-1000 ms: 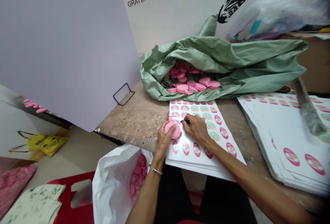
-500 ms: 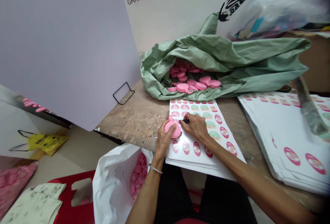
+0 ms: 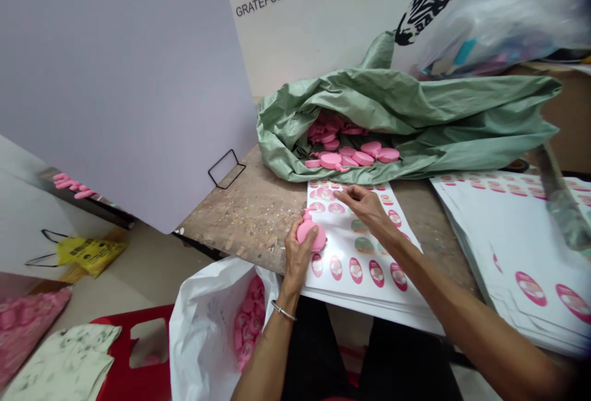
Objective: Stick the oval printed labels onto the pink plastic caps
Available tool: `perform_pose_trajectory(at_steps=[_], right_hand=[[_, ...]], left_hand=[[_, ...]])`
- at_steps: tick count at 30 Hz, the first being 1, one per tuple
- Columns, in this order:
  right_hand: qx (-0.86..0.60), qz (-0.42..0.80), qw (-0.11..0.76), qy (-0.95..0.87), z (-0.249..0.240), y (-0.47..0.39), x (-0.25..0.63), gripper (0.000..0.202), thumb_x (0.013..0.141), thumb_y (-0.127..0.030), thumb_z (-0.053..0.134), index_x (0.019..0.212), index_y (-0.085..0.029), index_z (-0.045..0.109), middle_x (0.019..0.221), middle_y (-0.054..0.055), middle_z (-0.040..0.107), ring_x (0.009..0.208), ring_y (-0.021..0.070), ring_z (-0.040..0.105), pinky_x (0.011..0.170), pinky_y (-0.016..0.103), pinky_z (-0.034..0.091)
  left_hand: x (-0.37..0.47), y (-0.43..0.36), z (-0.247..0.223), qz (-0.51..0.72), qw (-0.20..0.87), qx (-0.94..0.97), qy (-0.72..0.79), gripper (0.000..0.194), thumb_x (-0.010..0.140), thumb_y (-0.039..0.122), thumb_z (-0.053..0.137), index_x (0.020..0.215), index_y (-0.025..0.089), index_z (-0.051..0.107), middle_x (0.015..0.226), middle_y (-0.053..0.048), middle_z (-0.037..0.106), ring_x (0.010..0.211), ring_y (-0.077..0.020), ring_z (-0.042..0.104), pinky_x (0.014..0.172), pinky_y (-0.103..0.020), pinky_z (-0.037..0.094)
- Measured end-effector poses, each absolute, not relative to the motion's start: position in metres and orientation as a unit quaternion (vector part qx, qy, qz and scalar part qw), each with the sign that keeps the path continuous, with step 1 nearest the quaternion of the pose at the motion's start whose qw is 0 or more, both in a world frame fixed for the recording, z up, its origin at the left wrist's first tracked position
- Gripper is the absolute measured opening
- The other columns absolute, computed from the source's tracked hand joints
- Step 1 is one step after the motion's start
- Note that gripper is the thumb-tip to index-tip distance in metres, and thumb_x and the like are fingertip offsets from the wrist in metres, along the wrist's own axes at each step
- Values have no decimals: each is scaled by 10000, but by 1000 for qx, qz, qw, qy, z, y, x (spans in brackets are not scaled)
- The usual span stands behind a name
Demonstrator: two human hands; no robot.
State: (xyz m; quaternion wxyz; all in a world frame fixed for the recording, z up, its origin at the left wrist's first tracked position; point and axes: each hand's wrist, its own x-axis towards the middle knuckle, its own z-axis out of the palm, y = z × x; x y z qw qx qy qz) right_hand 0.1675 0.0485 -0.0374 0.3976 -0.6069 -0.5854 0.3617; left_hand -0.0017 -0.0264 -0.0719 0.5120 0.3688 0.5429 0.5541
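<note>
My left hand (image 3: 298,250) is closed around a pink, flat, round plastic piece (image 3: 310,234), whose hooked stem points away from me. The thumb lies across its face. Beneath it is a stack of sticker sheets (image 3: 341,241) printed with pink and green oval labels. Farther up the top sheet, my right hand (image 3: 364,207) pinches the edge of an oval pink sticker (image 3: 325,194), held over the printed rows. The rest of that hand's grip is turned away from view.
More pink pieces (image 3: 362,157) lie in the mouth of a green bag (image 3: 415,105) behind the sheets. A second sheet stack (image 3: 503,253) is at right. Below the table edge stands a white bag (image 3: 198,315) with pink pieces inside. A large pale panel (image 3: 124,81) rises at left.
My right hand has moved away from the pink piece, up the sheet, and now pinches a sticker. The black object it held is out of sight. My left hand keeps its hold.
</note>
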Motion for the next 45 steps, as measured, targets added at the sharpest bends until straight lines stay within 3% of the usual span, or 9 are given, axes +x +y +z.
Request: perform_pose_trajectory(at_steps=[4,7,13,31,45], right_hand=[[-534,390,424,-618,-19,10,165,377,770,-559,650,887,-208,722,819,32,691,715,161,578,637,283,430],[-517,391,418,-637,-12,-12,159,318,785,-508,660,911,-231,749,923,49,725,791,191,607,717,322,460],[-510,343,421,-667,-16,-27,155,291,802,-479,661,922,-233,759,830,42,717,680,162,529,674,327,447],[-499,309,439,-680,-11,-30,158,250,819,-425,668,922,-217,762,749,30,694,651,150,511,647,317,437],[-496,290,444,-688,-8,-31,159,235,822,-403,670,926,-212,760,686,21,651,658,153,499,651,320,425]], left_hand=[[2,-35,-52,562,592,297,495,560,734,466,742,1187,172,593,991,-78,674,814,-198,689,757,-324,580],[4,-39,-35,542,680,234,435,580,813,538,639,1246,167,535,1035,-110,680,763,-212,707,726,-370,594],[3,-43,-22,525,711,188,428,541,932,565,413,1208,118,548,1111,-166,675,817,-239,708,715,-407,602],[3,-46,-12,508,690,252,450,614,917,627,372,1280,158,531,1203,-164,636,868,-255,706,712,-403,603],[4,-45,-10,507,694,253,444,632,899,659,370,1260,165,530,1146,-151,653,837,-246,708,703,-411,605]])
